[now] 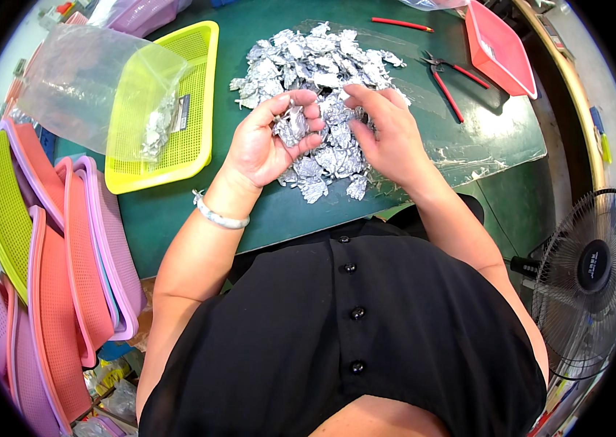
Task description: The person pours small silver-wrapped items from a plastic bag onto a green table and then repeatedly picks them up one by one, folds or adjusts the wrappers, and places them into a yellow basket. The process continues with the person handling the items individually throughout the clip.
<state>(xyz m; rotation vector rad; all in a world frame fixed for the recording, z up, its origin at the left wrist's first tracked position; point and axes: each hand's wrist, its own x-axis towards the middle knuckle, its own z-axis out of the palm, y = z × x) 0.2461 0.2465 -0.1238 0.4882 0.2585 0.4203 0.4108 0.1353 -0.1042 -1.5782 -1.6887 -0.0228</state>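
Note:
A pile of small, flat silver metal pieces (308, 62) with ragged outlines spreads over the green tabletop in front of me. At the pile's near left side, my left hand (257, 153) is turned palm up, its fingers curled round a silver metal piece (291, 127); whether more than one lies there I cannot tell. Over the right part of the pile hovers my right hand (393, 138), thumb and forefinger apart, with nothing visible between them. Some pieces beneath both hands are hidden.
On the left of the table (166, 240) stands a yellow-green basket (210, 95), partly covered by a clear plastic bag (89, 87) with silver pieces. Red-handled pliers (448, 95), a red pencil (401, 24) and a pink tray (494, 62) lie right. Stacked baskets (57, 291) and a fan (585, 269) flank me.

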